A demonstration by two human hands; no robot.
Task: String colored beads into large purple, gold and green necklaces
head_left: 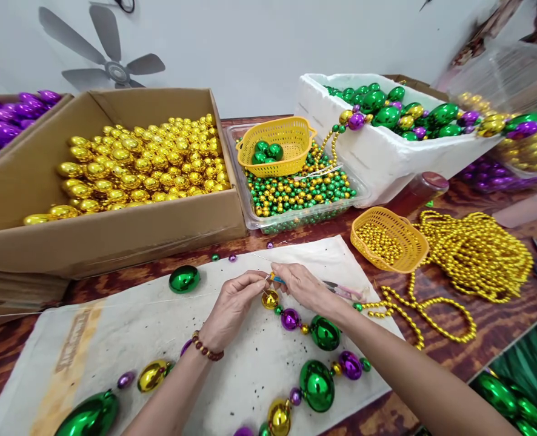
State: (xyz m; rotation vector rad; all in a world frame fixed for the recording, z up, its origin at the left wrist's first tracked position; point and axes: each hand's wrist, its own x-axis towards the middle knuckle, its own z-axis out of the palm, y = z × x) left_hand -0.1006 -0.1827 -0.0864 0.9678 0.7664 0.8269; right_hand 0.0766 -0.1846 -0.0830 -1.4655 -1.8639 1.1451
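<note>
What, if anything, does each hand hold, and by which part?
Right grip: a small blue-and-yellow item, by its blue part, mostly hidden. Left grip: pinched near a gold bead; what it holds is too small to tell.

glossy bead strand (pixel 325 333), green, purple and gold, curved on white cloth (pixel 232 369)

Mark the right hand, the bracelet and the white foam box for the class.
Right hand (pixel 302 286), head view: back of the hand.
Bracelet (pixel 204 348), head view: wrist beads.
White foam box (pixel 420 162), head view: outer wall.
</note>
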